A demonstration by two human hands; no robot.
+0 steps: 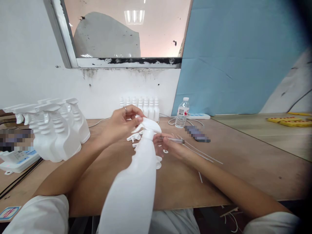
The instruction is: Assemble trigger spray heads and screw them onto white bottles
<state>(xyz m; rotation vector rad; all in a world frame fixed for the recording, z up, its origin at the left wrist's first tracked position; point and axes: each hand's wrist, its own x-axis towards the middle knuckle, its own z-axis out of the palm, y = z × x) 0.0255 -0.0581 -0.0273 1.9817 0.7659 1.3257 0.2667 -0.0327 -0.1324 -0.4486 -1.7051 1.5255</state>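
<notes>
A large white spray bottle (136, 188) stands tilted in front of me, close to the camera, with its white trigger head (149, 125) at the top. My left hand (128, 118) pinches the nozzle end of that head between thumb and fingers. At the right side of the bottle's neck is my right hand (169, 144), its fingers closed on a slim, pen-like tool (176, 140) with a greyish end. The tool's tip is hidden by the fingers, so its exact kind is unclear. Behind the bottle lie loose white trigger parts (134, 137).
Several white spray bottles (58, 133) are grouped at the left, near a power strip (18, 161). A row of smaller white bottles (145, 109) lines the wall. Rightward are a water bottle (182, 113), a phone (198, 134), thin white tubes (202, 152) and yellow objects (290, 121).
</notes>
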